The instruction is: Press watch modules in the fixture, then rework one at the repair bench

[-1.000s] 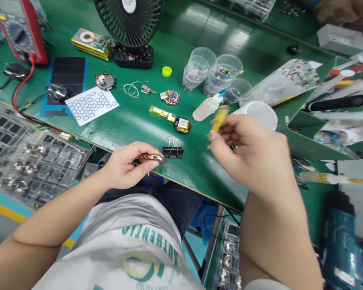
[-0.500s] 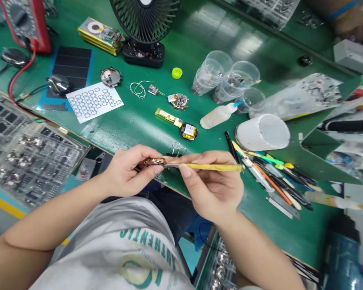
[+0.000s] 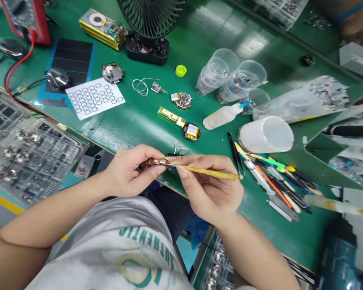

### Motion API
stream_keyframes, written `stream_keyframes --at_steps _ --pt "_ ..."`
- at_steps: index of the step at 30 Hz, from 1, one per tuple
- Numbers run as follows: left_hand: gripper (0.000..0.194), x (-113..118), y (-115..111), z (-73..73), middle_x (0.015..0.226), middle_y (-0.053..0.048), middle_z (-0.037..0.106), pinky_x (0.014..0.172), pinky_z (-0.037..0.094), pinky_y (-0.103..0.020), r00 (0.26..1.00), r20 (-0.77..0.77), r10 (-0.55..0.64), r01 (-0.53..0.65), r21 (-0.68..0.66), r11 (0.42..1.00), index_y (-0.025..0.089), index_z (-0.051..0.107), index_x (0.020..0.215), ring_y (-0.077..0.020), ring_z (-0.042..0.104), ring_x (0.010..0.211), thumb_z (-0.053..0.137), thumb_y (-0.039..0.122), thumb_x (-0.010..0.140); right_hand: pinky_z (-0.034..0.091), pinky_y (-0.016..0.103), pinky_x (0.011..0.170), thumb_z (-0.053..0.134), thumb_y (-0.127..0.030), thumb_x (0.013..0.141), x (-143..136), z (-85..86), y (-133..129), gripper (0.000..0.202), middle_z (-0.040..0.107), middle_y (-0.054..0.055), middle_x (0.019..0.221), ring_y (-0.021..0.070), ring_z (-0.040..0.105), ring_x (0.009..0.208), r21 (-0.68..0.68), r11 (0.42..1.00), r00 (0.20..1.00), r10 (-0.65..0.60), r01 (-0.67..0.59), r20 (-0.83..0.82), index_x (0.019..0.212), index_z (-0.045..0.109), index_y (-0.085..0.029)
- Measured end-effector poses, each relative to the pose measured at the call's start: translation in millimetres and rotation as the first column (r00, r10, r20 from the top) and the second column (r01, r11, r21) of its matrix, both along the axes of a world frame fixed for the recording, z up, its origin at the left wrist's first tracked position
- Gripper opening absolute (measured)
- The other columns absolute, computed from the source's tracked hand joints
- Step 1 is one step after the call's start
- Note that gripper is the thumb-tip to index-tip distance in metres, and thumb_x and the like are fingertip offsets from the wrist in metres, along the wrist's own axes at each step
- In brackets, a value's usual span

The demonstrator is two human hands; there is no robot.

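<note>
At the green desk (image 3: 115, 121), we are pinching a coppery piece (image 3: 159, 162) between our left fingers (image 3: 153, 174); our right fingers (image 3: 185, 173) are gripping a yellow tool (image 3: 214, 172) at the piece's edge.

Tool handle (image 3: 214, 173) looked yellow to me | case (image 3: 157, 162) shone coppery | table (image 3: 124, 125) was green | sheet (image 3: 95, 99) was white, box-patterned

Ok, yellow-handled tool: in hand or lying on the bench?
In hand: the right hand grips the tool, its tip at the metallic piece.
</note>
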State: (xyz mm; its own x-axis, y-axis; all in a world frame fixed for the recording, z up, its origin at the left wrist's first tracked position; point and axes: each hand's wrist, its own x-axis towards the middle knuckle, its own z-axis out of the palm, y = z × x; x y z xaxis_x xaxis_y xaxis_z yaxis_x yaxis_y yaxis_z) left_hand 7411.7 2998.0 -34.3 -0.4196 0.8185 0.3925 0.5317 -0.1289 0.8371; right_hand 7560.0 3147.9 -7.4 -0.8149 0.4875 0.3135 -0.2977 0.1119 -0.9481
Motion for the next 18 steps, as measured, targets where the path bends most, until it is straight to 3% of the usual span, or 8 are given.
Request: stream_keyframes --at_steps 18 --pt "0.011 -0.2 -0.8 0.2 0.084 0.0 0.082 0.058 0.056 -0.017 0.999 -0.045 0.014 -0.015 -0.027 1.0 0.02 0.067 0.111 -0.0121 0.079 0.068 0.067 0.024 0.101 0.072 0.042 0.097 0.07 0.003 0.095 -1.8 -1.5 -1.2 0.035 0.082 0.002 0.106 0.0209 0.083 0.106 0.01 1.0 1.0 0.009 -0.009 0.018 0.113 0.065 -0.026"
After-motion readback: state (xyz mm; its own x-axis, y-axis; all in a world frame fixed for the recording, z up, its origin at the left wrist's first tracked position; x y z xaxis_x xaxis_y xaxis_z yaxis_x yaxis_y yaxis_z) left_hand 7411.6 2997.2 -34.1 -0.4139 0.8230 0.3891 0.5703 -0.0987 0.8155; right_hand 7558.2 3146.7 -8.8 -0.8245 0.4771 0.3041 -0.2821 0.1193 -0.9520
